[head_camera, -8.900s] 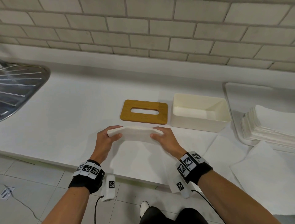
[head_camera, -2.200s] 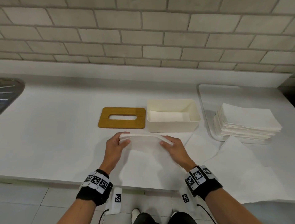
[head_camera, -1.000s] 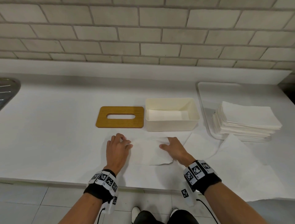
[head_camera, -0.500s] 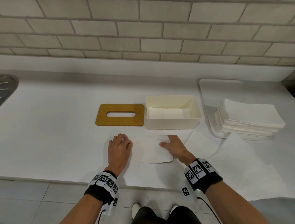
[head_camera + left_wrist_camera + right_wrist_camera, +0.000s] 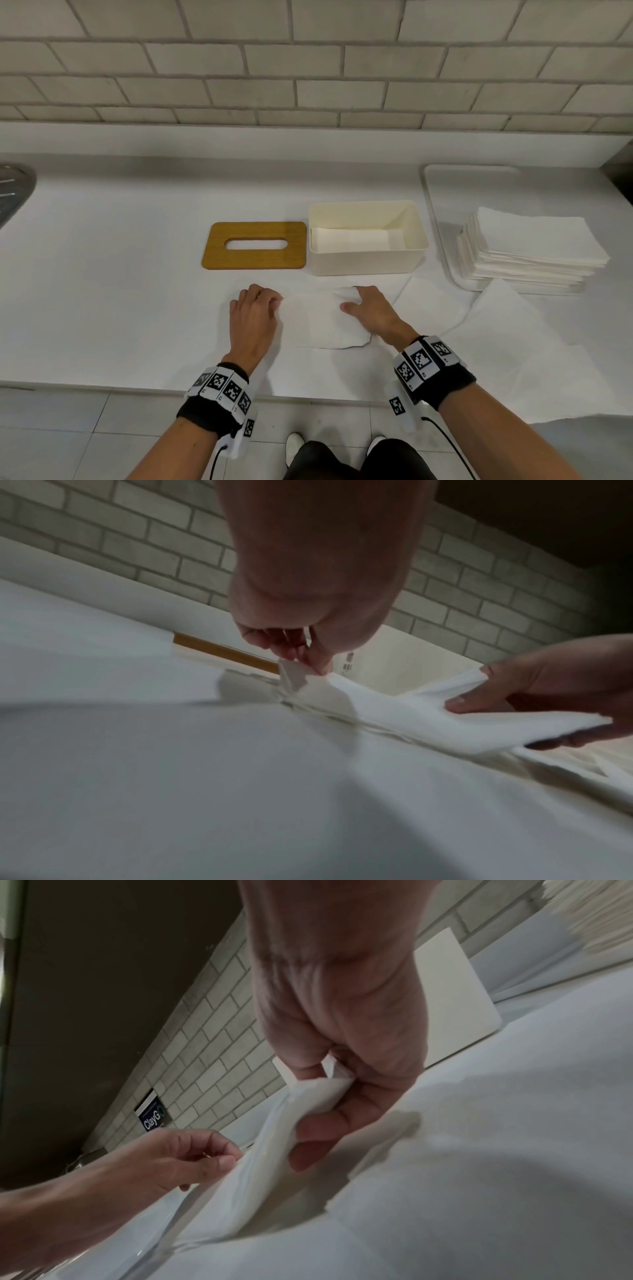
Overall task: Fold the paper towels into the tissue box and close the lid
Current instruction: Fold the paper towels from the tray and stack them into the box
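Note:
A folded white paper towel (image 5: 322, 318) lies on the counter's front part, between my two hands. My left hand (image 5: 270, 298) pinches its far left corner, which the left wrist view shows lifted (image 5: 298, 674). My right hand (image 5: 352, 298) grips the far right end, thumb (image 5: 318, 1139) on top and fingers curled under. The towel (image 5: 260, 1164) sags between both hands. Behind stands the open cream tissue box (image 5: 366, 260) with a folded towel (image 5: 352, 236) inside. The wooden lid (image 5: 254, 260) with its slot lies flat to the left of the box.
A stack of folded towels (image 5: 527, 253) sits on a white tray (image 5: 442, 205) at the right. Loose unfolded sheets (image 5: 513, 342) spread over the counter's right front. A steel sink edge (image 5: 13, 192) shows at far left. The brick wall backs the counter.
Half a second ago both hands lay flat on the folded towel. Now their fingers have curled onto its far corners and the far edge is lifted off the counter.

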### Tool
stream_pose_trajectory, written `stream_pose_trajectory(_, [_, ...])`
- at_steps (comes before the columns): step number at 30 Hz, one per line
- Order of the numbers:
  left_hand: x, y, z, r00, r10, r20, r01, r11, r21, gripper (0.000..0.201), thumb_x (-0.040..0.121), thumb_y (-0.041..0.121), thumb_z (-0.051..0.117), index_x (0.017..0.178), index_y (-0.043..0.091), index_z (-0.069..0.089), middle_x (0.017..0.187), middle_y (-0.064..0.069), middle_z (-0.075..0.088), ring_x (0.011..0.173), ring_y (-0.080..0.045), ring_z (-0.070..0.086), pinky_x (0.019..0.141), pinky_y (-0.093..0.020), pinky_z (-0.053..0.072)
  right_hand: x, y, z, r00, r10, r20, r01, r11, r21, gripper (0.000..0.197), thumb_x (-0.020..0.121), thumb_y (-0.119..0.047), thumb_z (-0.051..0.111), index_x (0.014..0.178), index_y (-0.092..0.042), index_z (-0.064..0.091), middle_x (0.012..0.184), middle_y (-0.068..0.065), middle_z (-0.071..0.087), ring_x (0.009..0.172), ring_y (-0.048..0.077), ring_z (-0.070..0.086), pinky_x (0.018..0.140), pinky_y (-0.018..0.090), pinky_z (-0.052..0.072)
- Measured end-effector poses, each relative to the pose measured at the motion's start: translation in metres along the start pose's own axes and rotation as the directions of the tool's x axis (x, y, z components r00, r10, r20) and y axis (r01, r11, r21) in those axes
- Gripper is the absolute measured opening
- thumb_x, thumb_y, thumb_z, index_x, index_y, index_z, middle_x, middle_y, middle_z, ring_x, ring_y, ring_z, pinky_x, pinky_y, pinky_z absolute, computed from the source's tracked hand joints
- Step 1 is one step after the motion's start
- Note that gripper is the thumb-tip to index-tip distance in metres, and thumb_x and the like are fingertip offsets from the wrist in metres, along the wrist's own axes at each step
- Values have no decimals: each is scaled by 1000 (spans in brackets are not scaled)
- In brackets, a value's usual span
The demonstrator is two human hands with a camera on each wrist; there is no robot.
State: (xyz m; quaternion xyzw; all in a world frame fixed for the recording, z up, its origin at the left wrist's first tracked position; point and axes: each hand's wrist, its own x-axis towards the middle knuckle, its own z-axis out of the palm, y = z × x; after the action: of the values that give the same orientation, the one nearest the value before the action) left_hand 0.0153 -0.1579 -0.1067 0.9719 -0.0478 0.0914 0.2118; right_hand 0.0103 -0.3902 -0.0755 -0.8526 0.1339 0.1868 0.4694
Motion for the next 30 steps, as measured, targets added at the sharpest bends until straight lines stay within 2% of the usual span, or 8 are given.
stream_pose_trajectory(5, [-5,-7,4,982,186,-16,-184,980,75,18,85,18,60,92,20,76,111,-3,70,96,-28,64,73,-39,44,2,2,0,1000,13,-2,-13,1000,0,41,90,-23,64,127,-8,59,128,11,60,119,29,56,104,42,45])
stream_pose_trajectory(13, [-8,-22,0,981,155,121,-176,965,195,52,86,52,39,106,19,73,136,-7,60,127,-32,52,93,-45,39,4,2,0,1000,14,-14,-14,1000,-24,41,90,-23,63,127,-8,59,127,12,61,118,30,57,104,43,45])
stream_pose_trajectory(18, [-13,-20,6,911,328,251,-378,907,187,59,98,53,29,123,14,65,147,-6,48,140,-27,39,111,-45,26,5,2,1,1000,25,-16,-25,1000,5,41,89,-23,64,127,-9,59,125,10,63,115,28,58,101,42,47])
stream_pose_trajectory(23, [-24,-17,11,900,271,342,-339,927,159,73,100,56,12,130,10,61,148,-9,47,140,-27,38,115,-44,17,-3,3,-5,996,38,86,-58,967,250,32,82,-13,73,113,-8,66,110,10,71,103,27,67,95,41,53])
stream_pose_trajectory(25, [-22,-14,9,939,247,238,-261,965,30,73,96,63,21,140,12,50,155,-7,33,146,-23,24,120,-39,9,-7,3,-7,993,31,111,-64,948,311,25,82,-8,72,107,-8,67,107,12,72,102,30,68,94,41,54])
stream_pose_trajectory(27, [-16,-5,-5,978,36,204,23,959,-281,79,88,64,47,150,19,30,159,5,18,148,-13,14,121,-35,9,-10,0,-10,994,17,106,-59,913,404,24,82,-8,72,106,-8,68,105,10,73,102,31,68,92,42,55])
stream_pose_trajectory(28, [-10,-2,-15,969,-98,226,194,870,-452,85,84,56,62,152,22,24,157,9,21,146,-11,20,120,-35,16,-11,-1,-13,992,7,124,-65,881,469,27,81,-9,73,108,-7,68,105,10,74,102,31,69,89,44,56])
stream_pose_trajectory(30, [2,-1,-33,893,-249,374,450,480,-753,91,73,37,81,149,27,31,149,8,41,134,-15,43,111,-39,38,-15,-6,-20,980,-20,197,-101,805,585,32,82,-9,73,113,-6,66,107,12,74,100,34,69,72,45,60])
